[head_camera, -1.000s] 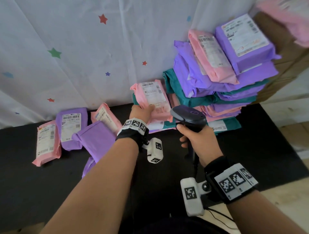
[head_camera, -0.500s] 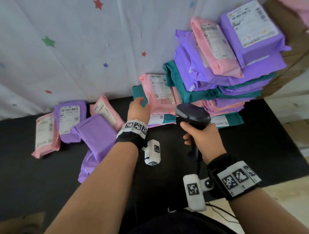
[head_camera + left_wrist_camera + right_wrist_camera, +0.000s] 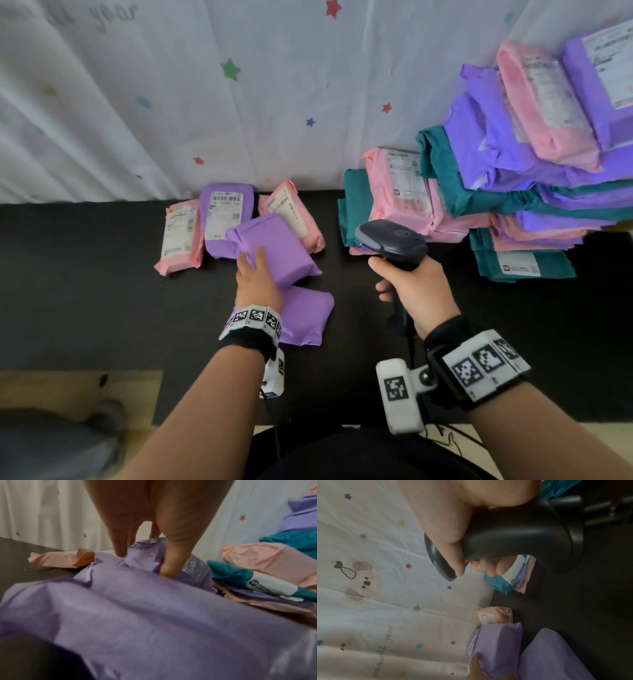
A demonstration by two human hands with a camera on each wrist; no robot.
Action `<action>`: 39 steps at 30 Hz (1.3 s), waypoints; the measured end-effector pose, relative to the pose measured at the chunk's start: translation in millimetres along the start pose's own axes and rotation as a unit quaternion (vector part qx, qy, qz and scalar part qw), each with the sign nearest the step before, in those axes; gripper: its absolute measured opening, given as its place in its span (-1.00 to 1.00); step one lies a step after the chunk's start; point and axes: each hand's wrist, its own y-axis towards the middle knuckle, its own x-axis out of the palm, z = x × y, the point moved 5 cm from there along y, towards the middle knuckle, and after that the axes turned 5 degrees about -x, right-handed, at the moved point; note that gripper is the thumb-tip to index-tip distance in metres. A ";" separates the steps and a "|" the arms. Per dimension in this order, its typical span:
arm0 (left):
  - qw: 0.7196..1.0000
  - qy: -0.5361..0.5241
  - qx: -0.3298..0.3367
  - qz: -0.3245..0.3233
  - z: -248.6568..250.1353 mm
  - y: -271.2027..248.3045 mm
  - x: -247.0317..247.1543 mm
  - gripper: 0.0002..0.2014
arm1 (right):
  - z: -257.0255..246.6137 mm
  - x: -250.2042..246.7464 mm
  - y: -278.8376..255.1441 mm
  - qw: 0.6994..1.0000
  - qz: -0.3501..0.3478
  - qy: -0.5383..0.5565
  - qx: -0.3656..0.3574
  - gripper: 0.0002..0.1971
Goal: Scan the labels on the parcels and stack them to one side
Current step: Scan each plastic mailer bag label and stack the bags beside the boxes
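While the right hand (image 3: 416,291) grips a black barcode scanner (image 3: 394,244) by its handle above the black bench (image 3: 85,291), the left hand (image 3: 257,279) lies with its fingers spread across a blank-sided purple parcel (image 3: 279,255), thumb against its near edge. That parcel overlaps another purple one (image 3: 305,320) nearer the person. Just behind lie three label-up parcels (image 3: 222,216), two pink and one purple. Farther right, a tall stack of parcels (image 3: 524,164) in pink, purple and teal stands against a star-printed white sheet (image 3: 205,85).
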 end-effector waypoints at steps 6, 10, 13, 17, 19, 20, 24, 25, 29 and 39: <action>0.996 -0.082 0.026 0.023 -1.9 1.4 -10.4 -0.42 | -3.5 9.2 -2.8 1.000 -0.002 -0.012 -0.007 -0.83; 0.982 -0.133 0.065 0.118 16.1 -1.8 -42.3 -0.67 | -7.8 11.8 -3.2 1.000 0.000 -0.008 -0.024 -0.83; 0.956 -0.189 0.129 0.185 39.3 -6.4 -77.2 -0.78 | -14.4 10.4 -2.3 0.999 0.002 -0.003 -0.043 -0.85; 0.913 -0.283 0.171 0.238 68.2 -15.1 -118.9 -0.84 | -23.9 1.4 2.5 0.997 0.028 0.017 -0.073 -0.87; 0.907 -0.349 0.135 0.194 77.6 -12.6 -125.8 -0.84 | -26.9 -4.7 5.4 0.995 0.047 0.030 -0.083 -0.88; 0.904 -0.381 0.107 0.159 81.8 -10.4 -125.4 -0.84 | -27.3 -7.7 6.4 0.994 0.055 0.039 -0.086 -0.88; 0.873 -0.477 0.037 0.100 92.7 -7.0 -118.5 -0.83 | -25.0 -19.7 5.3 0.989 0.080 0.079 -0.094 -0.85; 0.861 -0.501 0.018 0.082 94.5 -7.2 -114.8 -0.82 | -24.0 -22.9 5.1 0.988 0.085 0.088 -0.095 -0.85; 0.801 -0.596 -0.032 -0.055 105.9 -9.1 -91.5 -0.82 | -20.7 -33.6 6.4 0.986 0.099 0.106 -0.080 -0.81; 0.751 -0.596 -0.138 -0.250 118.5 -28.8 -62.8 -0.74 | -41.6 -41.7 6.9 0.978 0.108 0.148 -0.100 -0.42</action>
